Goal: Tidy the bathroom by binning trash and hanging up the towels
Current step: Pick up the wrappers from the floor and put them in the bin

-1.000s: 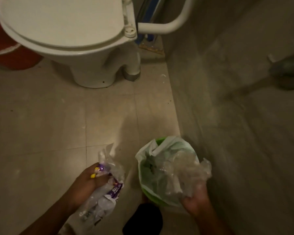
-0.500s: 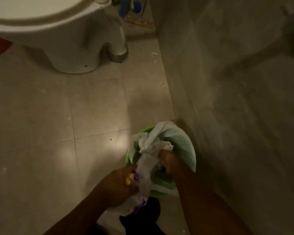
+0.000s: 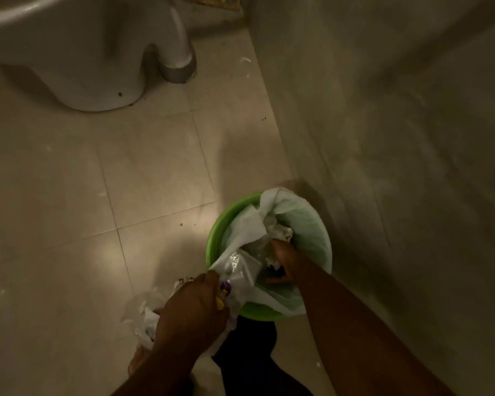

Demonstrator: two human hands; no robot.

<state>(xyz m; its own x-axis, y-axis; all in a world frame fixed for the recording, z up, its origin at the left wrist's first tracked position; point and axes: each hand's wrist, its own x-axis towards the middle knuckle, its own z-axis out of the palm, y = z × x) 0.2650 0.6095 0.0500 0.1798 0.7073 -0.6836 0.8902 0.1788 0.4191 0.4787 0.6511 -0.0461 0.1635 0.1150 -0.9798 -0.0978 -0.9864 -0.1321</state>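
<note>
Two hands are engaged at the green bin [image 3: 215, 238]. Crumpled clear plastic [image 3: 257, 247] is pressed inside it by the right hand [image 3: 283, 258], grip hidden. A printed wrapper [image 3: 235, 281] at its near rim is clenched by the left hand [image 3: 195, 307]. Risk: the loose liner [image 3: 306, 221] may be dragged inward, spilling trash.

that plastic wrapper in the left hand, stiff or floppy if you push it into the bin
Probably floppy: the wrapper crumples and drapes around the left hand. Likely very light, since thin clear film hangs loosely from a loose grip. It may spring back up over the bin rim unless pressed down.
</note>
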